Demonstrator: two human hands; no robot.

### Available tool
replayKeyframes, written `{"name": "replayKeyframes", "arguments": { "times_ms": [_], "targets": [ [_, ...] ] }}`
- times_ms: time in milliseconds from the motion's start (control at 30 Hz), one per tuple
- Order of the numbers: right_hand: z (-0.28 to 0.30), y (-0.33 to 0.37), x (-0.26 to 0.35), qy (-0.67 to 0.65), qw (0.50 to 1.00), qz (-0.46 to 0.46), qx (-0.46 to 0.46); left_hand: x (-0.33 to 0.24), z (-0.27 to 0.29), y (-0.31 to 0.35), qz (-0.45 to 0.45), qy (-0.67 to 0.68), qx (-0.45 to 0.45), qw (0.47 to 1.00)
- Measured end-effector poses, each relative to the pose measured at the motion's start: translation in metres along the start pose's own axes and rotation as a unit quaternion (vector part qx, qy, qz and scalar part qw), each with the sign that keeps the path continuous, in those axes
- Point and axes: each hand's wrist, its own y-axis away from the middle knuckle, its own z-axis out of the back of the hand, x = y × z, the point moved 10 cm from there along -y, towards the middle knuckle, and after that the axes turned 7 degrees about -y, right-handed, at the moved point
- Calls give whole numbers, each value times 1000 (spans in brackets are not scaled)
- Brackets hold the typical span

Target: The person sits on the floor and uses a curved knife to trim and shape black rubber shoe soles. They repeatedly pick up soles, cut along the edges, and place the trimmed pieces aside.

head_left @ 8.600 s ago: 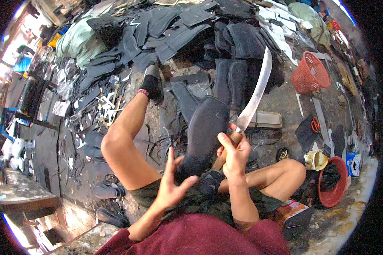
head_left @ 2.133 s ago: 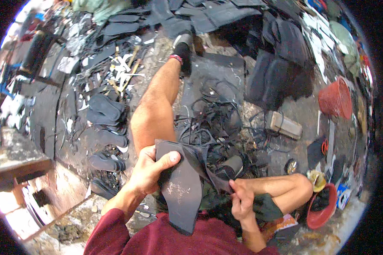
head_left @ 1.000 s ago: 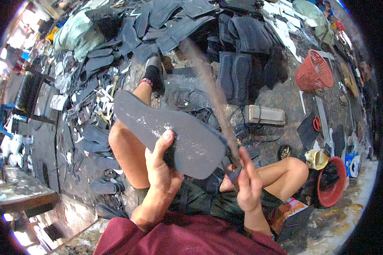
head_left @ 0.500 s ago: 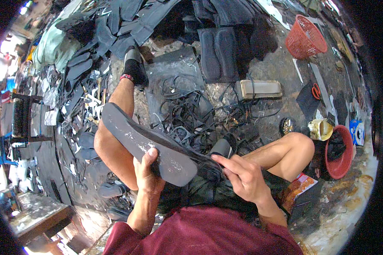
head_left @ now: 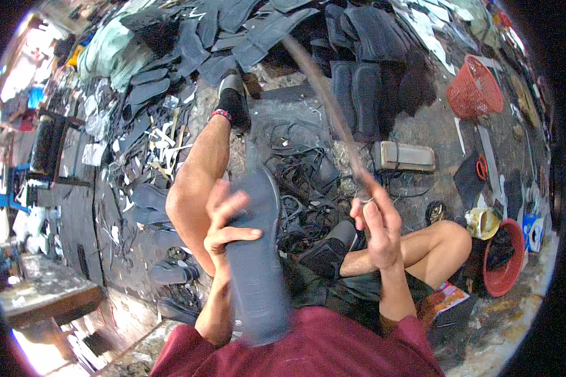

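Observation:
A dark grey shoe sole (head_left: 255,276) stands nearly lengthwise before my chest, its lower end blurred against the maroon shirt. My left hand (head_left: 223,220) grips it at the left edge, thumb across its face and fingers smeared by motion. My right hand (head_left: 382,235), raised to the right of the sole and apart from it, pinches one end of a long thin strip (head_left: 327,97). The strip is blurred and reaches up and away to the left. A small shiny bit shows at my right fingers; I cannot tell what it is.
Dark scraps and straps (head_left: 302,182) lie between my legs. Beyond them are stacked soles (head_left: 365,100) and a pale oblong block (head_left: 407,156). To the right stand a red mesh basket (head_left: 475,91), red-handled scissors (head_left: 482,167) and a red basin (head_left: 523,257). A wooden bench (head_left: 50,301) is at left.
The sole has swung from a slant across my lap to nearly lengthwise. My right hand has left its edge and risen, with the long strip now stretched out from it.

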Motion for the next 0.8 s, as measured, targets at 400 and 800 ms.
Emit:
{"name": "replayKeyframes", "arguments": {
  "times_ms": [400, 800],
  "targets": [
    [7, -7, -62, -235, 934, -184, -194, 64, -75, 38, 470, 402, 18, 786],
    [73, 40, -99, -154, 921, -200, -295, 114, 9, -64, 442, 327, 20, 835]
  ]
}}
